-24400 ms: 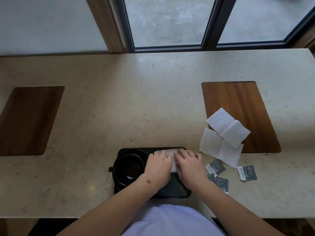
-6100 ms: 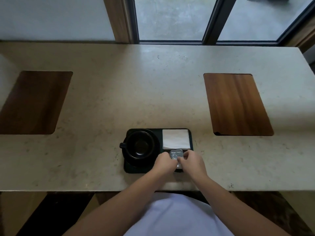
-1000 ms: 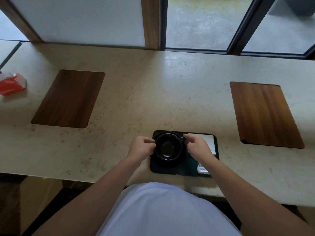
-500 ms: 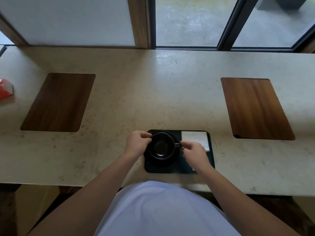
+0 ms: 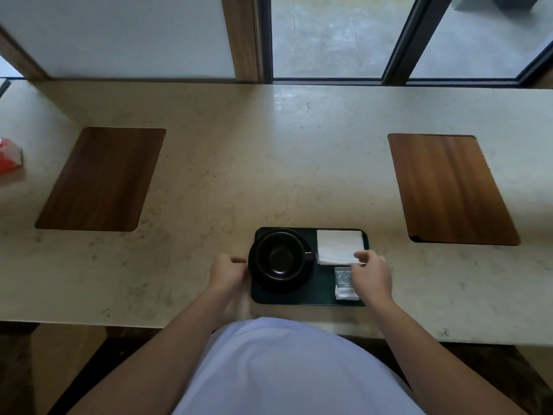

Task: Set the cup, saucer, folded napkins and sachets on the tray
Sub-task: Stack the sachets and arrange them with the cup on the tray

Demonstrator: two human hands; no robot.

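Cup [image 5: 279, 258], napkins [image 5: 338, 246], sachets [image 5: 344, 282] on tray [image 5: 305, 294] — hands beside it

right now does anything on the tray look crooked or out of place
Nothing stands out. The cup sits centred on its saucer, the folded napkins lie square in the tray's far right corner, and the sachets are stacked below them.

- Tray [image 5: 317, 295] near the counter's [image 5: 269, 163] front edge.
- On it: cup [image 5: 279, 259] on saucer [image 5: 302, 281] left, napkins [image 5: 338, 245] right-rear, sachets [image 5: 344, 283] before them.
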